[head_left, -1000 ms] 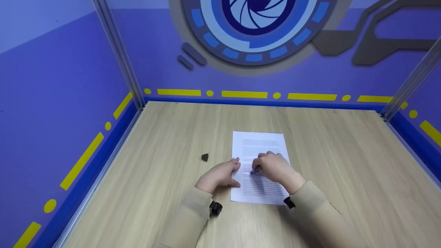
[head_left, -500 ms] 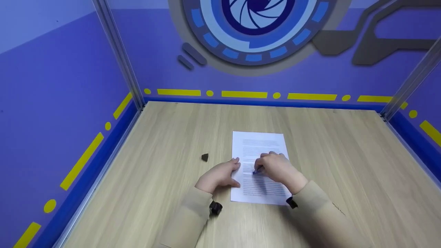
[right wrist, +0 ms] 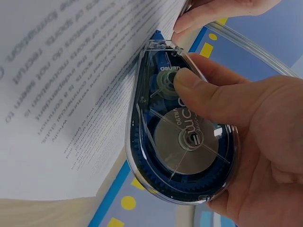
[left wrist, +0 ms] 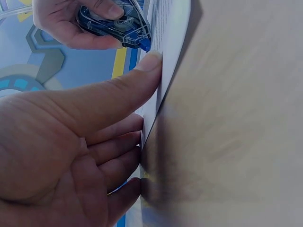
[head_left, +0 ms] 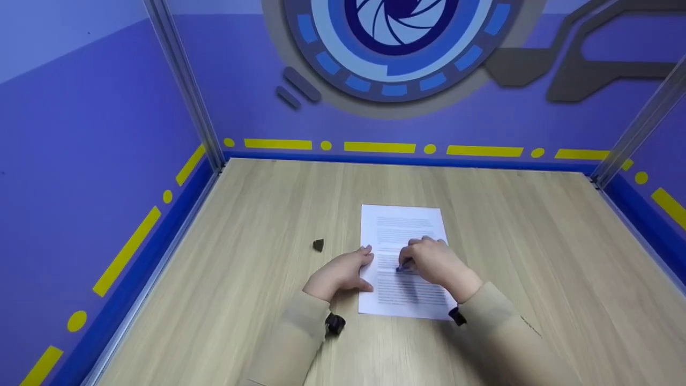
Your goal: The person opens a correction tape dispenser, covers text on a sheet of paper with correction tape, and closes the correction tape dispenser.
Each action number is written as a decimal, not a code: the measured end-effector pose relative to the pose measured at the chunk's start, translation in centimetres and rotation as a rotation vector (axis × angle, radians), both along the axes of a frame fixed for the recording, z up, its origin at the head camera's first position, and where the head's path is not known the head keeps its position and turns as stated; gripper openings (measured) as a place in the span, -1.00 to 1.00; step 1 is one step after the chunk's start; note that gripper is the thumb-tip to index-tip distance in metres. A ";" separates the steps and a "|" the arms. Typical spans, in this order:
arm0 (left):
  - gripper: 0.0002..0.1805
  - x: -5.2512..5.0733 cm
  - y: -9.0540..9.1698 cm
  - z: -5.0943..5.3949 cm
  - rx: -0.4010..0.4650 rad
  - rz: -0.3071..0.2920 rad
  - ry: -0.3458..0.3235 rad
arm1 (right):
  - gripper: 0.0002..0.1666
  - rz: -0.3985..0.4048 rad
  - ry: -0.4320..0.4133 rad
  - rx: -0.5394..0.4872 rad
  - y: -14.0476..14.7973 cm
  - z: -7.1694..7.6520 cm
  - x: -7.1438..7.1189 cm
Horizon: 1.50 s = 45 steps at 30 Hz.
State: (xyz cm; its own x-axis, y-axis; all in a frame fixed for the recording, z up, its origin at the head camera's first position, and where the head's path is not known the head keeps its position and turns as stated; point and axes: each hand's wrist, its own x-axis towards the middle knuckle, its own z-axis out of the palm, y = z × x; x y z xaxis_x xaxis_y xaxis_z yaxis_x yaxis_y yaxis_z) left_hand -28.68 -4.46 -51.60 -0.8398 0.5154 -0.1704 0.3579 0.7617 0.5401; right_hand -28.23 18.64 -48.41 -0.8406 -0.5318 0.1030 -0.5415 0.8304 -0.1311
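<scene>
A printed sheet of paper [head_left: 396, 300] lies on the wooden table. My right hand [head_left: 431, 260] pinches a correction tape dispenser [right wrist: 184, 137] between thumb and fingers; its clear case shows a blue body and a grey reel in the right wrist view. The dispenser's blue tip [right wrist: 157, 35] meets the printed lines near the middle of the sheet. With fingers and thumb spread, my left hand [head_left: 340, 273] rests on the paper's left edge. In the left wrist view, the left thumb [left wrist: 109, 101] presses the sheet close to the dispenser.
A small dark wedge-shaped piece [head_left: 318, 245] lies on the table [head_left: 257, 241] left of the paper. Blue-purple panels [head_left: 241, 80] with yellow marks stand along the back and sides, joined by metal posts [head_left: 185, 80].
My right hand has slid slightly to the right across the paper with the correction tape dispenser. The left hand and the sheet have stayed in place.
</scene>
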 end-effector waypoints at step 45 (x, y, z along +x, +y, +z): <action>-0.12 0.0 0.0 0.1 -0.010 -0.006 -0.010 | -0.74 0.030 0.021 -0.015 2.1 0.1 0.2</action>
State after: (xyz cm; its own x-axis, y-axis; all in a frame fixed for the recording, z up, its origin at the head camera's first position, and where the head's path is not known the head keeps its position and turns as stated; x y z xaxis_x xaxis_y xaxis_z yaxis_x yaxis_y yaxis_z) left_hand -28.69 -4.43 -51.47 -0.8350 0.5185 -0.1843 0.3567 0.7649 0.5363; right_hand -28.00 20.71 -48.34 -0.8220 -0.5547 0.1286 -0.5686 0.8120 -0.1320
